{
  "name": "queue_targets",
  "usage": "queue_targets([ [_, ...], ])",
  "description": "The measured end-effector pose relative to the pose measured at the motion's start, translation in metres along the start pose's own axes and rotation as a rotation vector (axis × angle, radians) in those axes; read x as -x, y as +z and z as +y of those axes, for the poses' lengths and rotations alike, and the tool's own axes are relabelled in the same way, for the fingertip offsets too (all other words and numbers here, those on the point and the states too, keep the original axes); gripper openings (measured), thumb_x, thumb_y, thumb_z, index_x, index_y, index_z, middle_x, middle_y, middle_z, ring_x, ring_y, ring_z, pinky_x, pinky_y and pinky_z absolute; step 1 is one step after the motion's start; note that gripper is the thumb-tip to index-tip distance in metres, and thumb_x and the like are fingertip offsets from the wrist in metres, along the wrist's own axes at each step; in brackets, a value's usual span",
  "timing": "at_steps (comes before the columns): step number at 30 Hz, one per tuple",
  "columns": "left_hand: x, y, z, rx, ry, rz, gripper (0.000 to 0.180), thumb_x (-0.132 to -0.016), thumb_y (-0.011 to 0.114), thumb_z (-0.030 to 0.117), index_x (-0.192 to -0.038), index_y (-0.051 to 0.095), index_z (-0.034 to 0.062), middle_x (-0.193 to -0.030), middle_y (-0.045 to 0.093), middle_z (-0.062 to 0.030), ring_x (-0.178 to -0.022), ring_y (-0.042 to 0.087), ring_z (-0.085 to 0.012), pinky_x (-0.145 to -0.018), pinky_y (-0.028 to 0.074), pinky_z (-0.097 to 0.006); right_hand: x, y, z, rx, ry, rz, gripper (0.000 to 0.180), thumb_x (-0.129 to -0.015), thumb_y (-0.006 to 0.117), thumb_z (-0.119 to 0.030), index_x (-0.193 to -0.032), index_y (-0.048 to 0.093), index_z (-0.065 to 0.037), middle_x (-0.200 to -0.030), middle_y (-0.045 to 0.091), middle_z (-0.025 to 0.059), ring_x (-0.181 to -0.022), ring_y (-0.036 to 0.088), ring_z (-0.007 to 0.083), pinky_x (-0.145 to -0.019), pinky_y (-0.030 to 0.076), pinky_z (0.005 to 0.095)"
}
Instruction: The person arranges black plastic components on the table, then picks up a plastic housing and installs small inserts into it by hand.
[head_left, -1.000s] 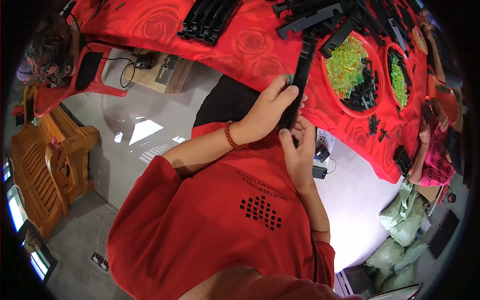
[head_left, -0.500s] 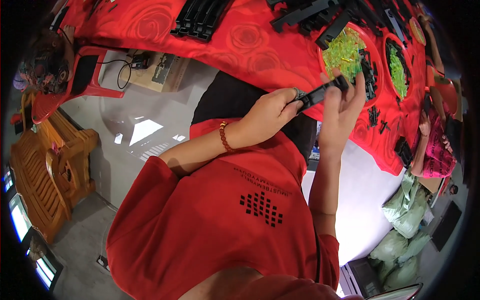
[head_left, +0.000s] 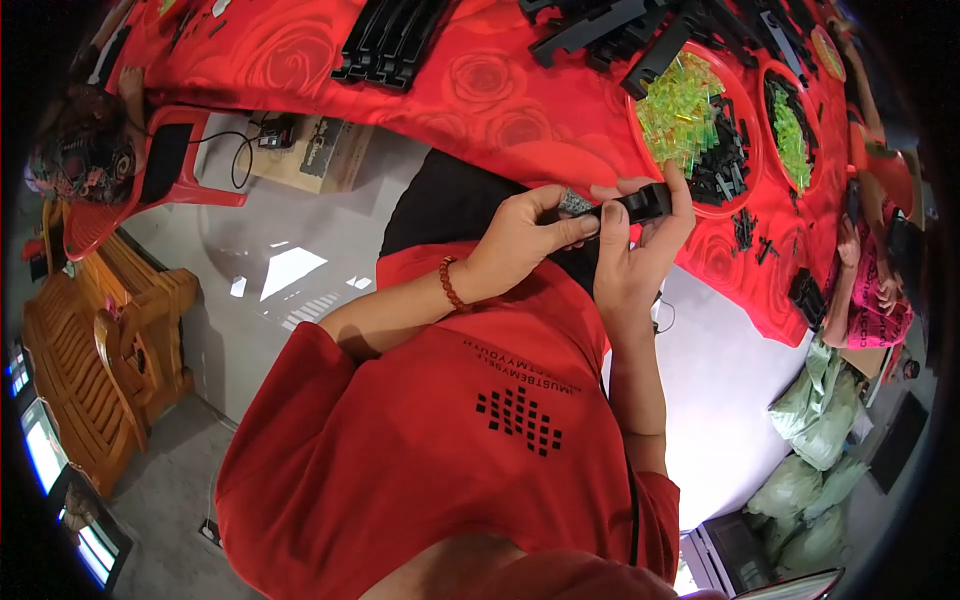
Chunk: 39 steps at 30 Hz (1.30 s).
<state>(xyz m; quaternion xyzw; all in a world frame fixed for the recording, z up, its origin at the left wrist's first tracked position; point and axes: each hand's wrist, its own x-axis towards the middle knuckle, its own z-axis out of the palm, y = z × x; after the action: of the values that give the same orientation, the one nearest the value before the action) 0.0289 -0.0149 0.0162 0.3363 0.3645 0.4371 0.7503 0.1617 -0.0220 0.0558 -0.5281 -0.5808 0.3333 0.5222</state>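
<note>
A black plastic strip-like part (head_left: 648, 204) is held between my two hands, just off the table's near edge. My left hand (head_left: 512, 243), with a beaded bracelet at the wrist, pinches its left end between thumb and fingers. A grey speckled piece (head_left: 575, 203) shows beside those fingertips; I cannot tell what it is. My right hand (head_left: 640, 265) is closed round the other end, thumb on the near face and fingers on the far side. Beyond it lies a red round tray (head_left: 757, 160) with yellow-green translucent pieces (head_left: 680, 110) and small black pieces (head_left: 722, 165).
Long black parts (head_left: 395, 42) lie in a row on the red tablecloth (head_left: 490, 85); more black parts (head_left: 600, 35) are heaped at the far right. A second tray (head_left: 793, 130) stands further right. A red chair (head_left: 190, 190) and a cardboard box (head_left: 335, 155) are on the left. Other people sit at both sides.
My right hand has moved left and slightly down, its fingers now curled round the black part instead of stretched out. The part has turned closer to level.
</note>
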Motion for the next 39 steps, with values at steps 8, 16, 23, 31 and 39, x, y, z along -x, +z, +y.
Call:
queue_targets([
  [8, 0.008, -0.004, -0.013, 0.072, -0.009, 0.006, 0.04, -0.091, 0.07, 0.006, -0.123, 0.046, 0.0013, -0.086, 0.065, -0.004, -0.08, 0.06, -0.008, -0.072, 0.049, -0.023, 0.019, -0.002, 0.014, 0.179, -0.115, 0.021, 0.057, -0.09, 0.064, -0.001, -0.138, 0.035, 0.005, -0.108, 0.056, 0.0138, -0.099, 0.052, 0.0239, -0.094, 0.04, 0.0386],
  [16, 0.012, -0.006, -0.023, 0.123, -0.055, -0.017, 0.038, -0.093, 0.068, 0.005, -0.122, 0.043, 0.0006, -0.089, 0.064, -0.0058, -0.082, 0.061, -0.0091, -0.074, 0.048, -0.021, 0.028, -0.003, 0.008, 0.323, -0.084, -0.023, 0.054, -0.092, 0.06, 0.001, -0.138, 0.032, 0.005, -0.108, 0.054, 0.0153, -0.1, 0.053, 0.0243, -0.091, 0.043, 0.0369],
  [23, -0.004, -0.012, -0.011, -0.025, -0.2, -0.143, 0.026, -0.096, 0.066, 0.012, -0.119, 0.057, 0.0026, -0.103, 0.063, -0.0017, -0.091, 0.059, -0.0078, -0.083, 0.049, -0.022, 0.014, -0.004, 0.011, 0.15, 0.117, 0.04, 0.056, -0.093, 0.063, -0.005, -0.14, 0.034, 0.004, -0.108, 0.06, 0.0169, -0.102, 0.054, 0.026, -0.096, 0.037, 0.0412],
  [31, -0.002, -0.015, -0.003, 0.001, -0.198, -0.15, 0.021, -0.096, 0.063, 0.01, -0.115, 0.06, 0.0009, -0.101, 0.064, -0.0014, -0.091, 0.06, -0.0082, -0.086, 0.05, -0.025, -0.002, -0.011, 0.009, -0.106, 0.169, -0.012, 0.052, -0.101, 0.053, -0.005, -0.143, 0.026, 0.005, -0.114, 0.054, 0.0146, -0.104, 0.064, 0.0228, -0.09, 0.051, 0.0333],
  [39, 0.008, -0.01, -0.002, -0.337, 0.049, 0.019, 0.023, -0.092, 0.067, 0.004, -0.113, 0.06, -0.0006, -0.098, 0.065, -0.0026, -0.091, 0.061, -0.0091, -0.084, 0.05, -0.025, 0.011, 0.0, 0.005, -0.028, 0.033, -0.02, 0.055, -0.097, 0.053, 0.001, -0.143, 0.024, 0.005, -0.114, 0.054, 0.0166, -0.106, 0.063, 0.0247, -0.093, 0.049, 0.0357],
])
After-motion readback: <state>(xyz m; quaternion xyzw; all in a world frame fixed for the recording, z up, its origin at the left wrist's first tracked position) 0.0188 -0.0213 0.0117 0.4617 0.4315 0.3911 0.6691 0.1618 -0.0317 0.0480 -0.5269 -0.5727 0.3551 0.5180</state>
